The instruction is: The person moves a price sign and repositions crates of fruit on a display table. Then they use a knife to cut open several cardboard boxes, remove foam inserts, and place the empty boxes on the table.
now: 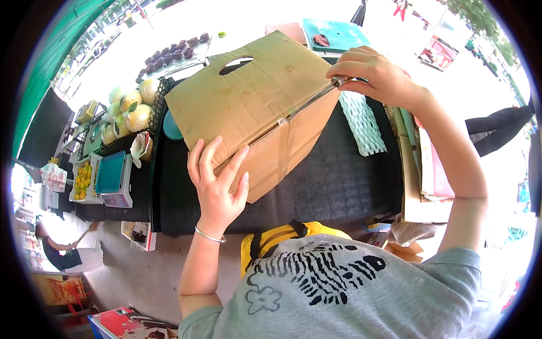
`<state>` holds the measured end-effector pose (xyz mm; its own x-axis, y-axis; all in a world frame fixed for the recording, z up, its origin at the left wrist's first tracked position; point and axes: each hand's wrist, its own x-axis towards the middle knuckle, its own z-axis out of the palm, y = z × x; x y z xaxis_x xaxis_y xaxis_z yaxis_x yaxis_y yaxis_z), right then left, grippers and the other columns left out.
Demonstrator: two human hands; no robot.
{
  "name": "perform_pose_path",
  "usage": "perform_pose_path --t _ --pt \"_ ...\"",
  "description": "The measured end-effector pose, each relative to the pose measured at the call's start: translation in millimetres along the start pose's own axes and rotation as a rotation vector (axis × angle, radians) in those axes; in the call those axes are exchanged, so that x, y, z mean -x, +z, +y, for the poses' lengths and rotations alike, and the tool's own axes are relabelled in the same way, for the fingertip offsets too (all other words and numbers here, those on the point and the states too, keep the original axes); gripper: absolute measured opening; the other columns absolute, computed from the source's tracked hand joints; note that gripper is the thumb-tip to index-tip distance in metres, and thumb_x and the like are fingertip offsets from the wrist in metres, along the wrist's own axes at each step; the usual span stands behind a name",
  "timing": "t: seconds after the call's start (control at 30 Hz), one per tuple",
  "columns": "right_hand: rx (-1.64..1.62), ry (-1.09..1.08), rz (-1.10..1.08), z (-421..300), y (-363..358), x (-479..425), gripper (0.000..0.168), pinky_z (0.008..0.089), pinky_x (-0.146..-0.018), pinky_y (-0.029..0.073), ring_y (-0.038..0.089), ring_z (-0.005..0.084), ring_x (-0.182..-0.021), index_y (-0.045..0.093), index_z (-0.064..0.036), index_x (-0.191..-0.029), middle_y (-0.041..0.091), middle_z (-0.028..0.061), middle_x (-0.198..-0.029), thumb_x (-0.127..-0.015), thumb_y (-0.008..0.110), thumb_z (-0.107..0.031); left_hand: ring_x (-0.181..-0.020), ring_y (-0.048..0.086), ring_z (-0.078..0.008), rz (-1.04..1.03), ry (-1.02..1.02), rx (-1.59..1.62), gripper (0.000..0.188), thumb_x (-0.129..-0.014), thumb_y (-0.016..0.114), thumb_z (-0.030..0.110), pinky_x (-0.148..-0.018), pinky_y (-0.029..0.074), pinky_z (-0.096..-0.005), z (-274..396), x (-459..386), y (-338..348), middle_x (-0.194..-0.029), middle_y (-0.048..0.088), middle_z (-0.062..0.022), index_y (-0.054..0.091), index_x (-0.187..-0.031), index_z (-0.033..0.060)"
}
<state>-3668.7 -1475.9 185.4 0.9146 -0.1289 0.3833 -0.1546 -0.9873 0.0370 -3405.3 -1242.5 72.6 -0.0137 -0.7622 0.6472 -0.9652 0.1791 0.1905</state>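
Observation:
A brown cardboard box [254,101], with an oval hand hole in its upper face, sits at an angle on the black-covered table [351,182]. A strip of clear tape crosses its near side. At the box's near left corner my left hand [218,186] grips the edge with spread fingers, thumb against the side. My right hand [377,76] is at the far right corner, pinching a slim metal tool [337,81]. The tool lies along the box's top seam; its exact kind cannot be told. Beside the box rests a pale foam net sleeve [362,123].
Left of the box, a black crate [127,142] holds several net-wrapped fruits [139,116]. Dark grapes [173,55] lie at the back, near a turquoise lid [334,36]. Flattened cardboard [410,169] stands at the right. A person [63,250] is at the far left.

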Motion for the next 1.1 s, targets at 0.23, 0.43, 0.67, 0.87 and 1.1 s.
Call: perform_pose_path --t 0.23,0.43,0.67,0.87,1.1 --pt "0.05 -0.129 -0.005 -0.4 28.4 -27.7 0.028 0.0365 -0.09 0.04 0.055 0.0207 -0.094 0.061 -0.011 -0.106 0.059 0.0032 -0.091 -0.083 0.064 -0.025 -0.128 0.029 -0.0381 -0.006 -0.027 0.002 0.04 -0.073 0.066 0.015 -0.107 0.024 -0.0479 3.7 3.8 -3.5 -0.133 0.04 -0.0138 0.065 -0.113 0.0145" --pt "0.093 -0.153 -0.039 0.6 36.4 -31.8 0.029 0.036 -0.083 0.044 0.055 0.0222 -0.091 0.061 -0.01 -0.106 0.059 0.0039 -0.089 -0.083 0.063 -0.027 -0.129 0.027 -0.0378 0.001 -0.046 0.016 0.04 -0.072 0.066 0.014 -0.107 0.024 -0.0477 6.5 5.6 -3.9 -0.133 0.039 -0.0132 0.066 -0.112 0.0146" --pt "0.028 -0.088 -0.043 2.0 32.8 -25.0 0.029 0.0356 -0.083 0.046 0.056 0.0226 -0.09 0.06 -0.01 -0.106 0.058 0.0043 -0.089 -0.083 0.064 -0.026 -0.129 0.027 -0.0376 0.005 -0.051 0.027 0.04 -0.072 0.066 0.013 -0.108 0.023 -0.0472 7.2 6.7 -3.0 -0.133 0.039 -0.0129 0.066 -0.112 0.0152" --pt "0.051 -0.157 0.002 3.5 41.1 -22.8 0.028 0.0359 -0.082 0.046 0.057 0.0229 -0.09 0.059 -0.01 -0.106 0.058 0.0044 -0.089 -0.083 0.063 -0.026 -0.13 0.026 -0.0377 -0.003 -0.051 0.035 0.04 -0.072 0.066 0.013 -0.108 0.023 -0.0474 8.8 4.8 -2.7 -0.133 0.039 -0.013 0.066 -0.112 0.0146" --pt "0.063 -0.16 0.039 0.8 41.8 -24.8 0.027 0.0365 -0.082 0.047 0.058 0.0227 -0.089 0.059 -0.01 -0.103 0.058 0.0046 -0.087 -0.082 0.064 -0.027 -0.13 0.026 -0.0376 0.0 -0.05 0.035 0.04 -0.072 0.066 0.013 -0.108 0.022 -0.0475 7.6 5.7 -2.6 -0.132 0.039 -0.0131 0.066 -0.112 0.0142"
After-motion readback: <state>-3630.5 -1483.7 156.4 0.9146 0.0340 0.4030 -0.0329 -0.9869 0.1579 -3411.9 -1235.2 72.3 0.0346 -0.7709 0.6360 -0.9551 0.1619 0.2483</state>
